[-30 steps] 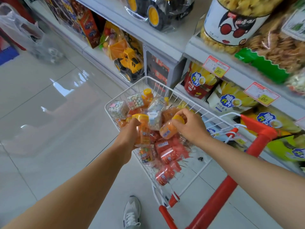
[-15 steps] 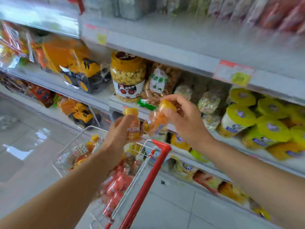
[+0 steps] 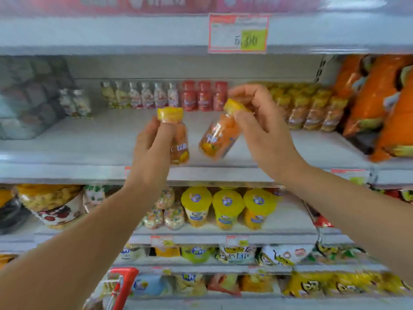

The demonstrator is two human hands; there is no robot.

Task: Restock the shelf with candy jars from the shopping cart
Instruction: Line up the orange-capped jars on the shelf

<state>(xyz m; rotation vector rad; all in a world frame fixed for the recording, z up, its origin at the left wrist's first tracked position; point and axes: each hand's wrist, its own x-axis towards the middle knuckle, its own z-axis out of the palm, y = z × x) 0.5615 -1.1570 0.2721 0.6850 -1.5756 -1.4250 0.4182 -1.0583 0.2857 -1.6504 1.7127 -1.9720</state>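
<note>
- Now the left hand (image 3: pixel 152 142) is raised before the pale grey metal shelf (image 3: pixel 85 142). Its fingers and thumb are curled round a small clear plastic jar of orange candy with a yellow lid (image 3: pixel 182 142). This left jar is upright, above the shelf's front edge near its middle.
- The right hand (image 3: pixel 261 130) pinches a second clear, yellow-lidded jar of orange candy (image 3: pixel 218 139) at the lid and neck, thumb and fingertips closed on it. This right jar hangs tilted, its bottom swung toward the left jar, just beside it but apart.
- Both jars are held over the bare front part of the shelf, not set down on it.
- Along the shelf's back edge stands a row of small clear jars of pale sweets (image 3: pixel 147 97), then three red-lidded red jars (image 3: pixel 204 96).
- Behind the right hand, blurred yellow-lidded orange jars (image 3: pixel 312 110) stand in rows.
- Big orange snack bags (image 3: pixel 380 104) fill the shelf's right end.
- A red-framed price label (image 3: pixel 238 33) hangs on the front edge of the board above.
- A red cart handle (image 3: pixel 124 283) shows low down, beside the left forearm.
</note>
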